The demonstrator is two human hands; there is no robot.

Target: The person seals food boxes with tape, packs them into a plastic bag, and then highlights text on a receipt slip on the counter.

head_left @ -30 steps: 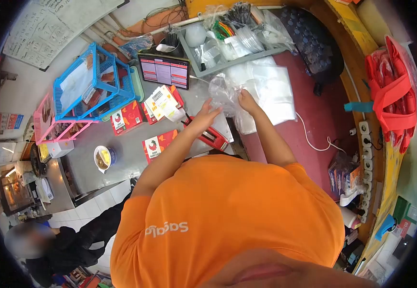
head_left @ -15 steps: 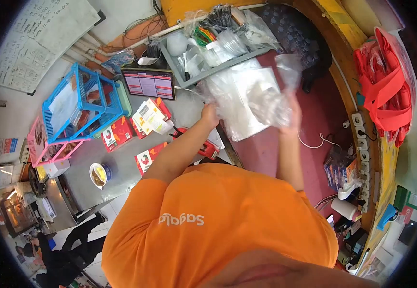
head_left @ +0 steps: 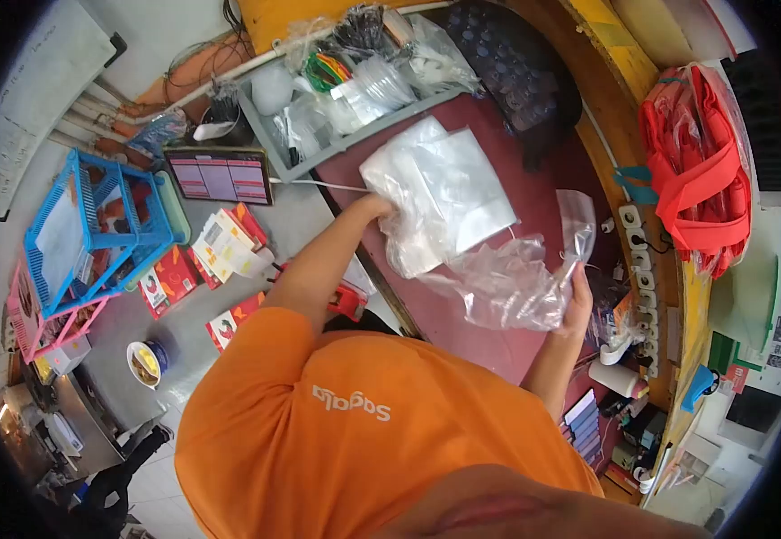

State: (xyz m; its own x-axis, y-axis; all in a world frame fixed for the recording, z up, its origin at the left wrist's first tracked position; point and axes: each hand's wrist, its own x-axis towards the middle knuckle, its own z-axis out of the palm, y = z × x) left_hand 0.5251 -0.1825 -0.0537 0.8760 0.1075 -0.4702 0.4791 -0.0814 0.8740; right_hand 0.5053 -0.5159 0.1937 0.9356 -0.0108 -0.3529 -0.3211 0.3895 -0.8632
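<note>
From the head view I see my right hand [head_left: 577, 301] gripping a clear plastic bag [head_left: 512, 283], pulled off to the right. My left hand [head_left: 380, 208] presses on the stack of bags [head_left: 444, 193]; its grip I cannot tell. Beyond it, a grey tray [head_left: 296, 166] holds cups and wrapped cutlery. Everything rests on a maroon counter [head_left: 498, 346].

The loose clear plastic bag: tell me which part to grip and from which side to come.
Grip the loose clear plastic bag at its upper edge, near the power strip, coming from the right. That edge stands up free of the red counter, where the right hand already pinches it. The left hand rests on the stack of flat bags.
</note>
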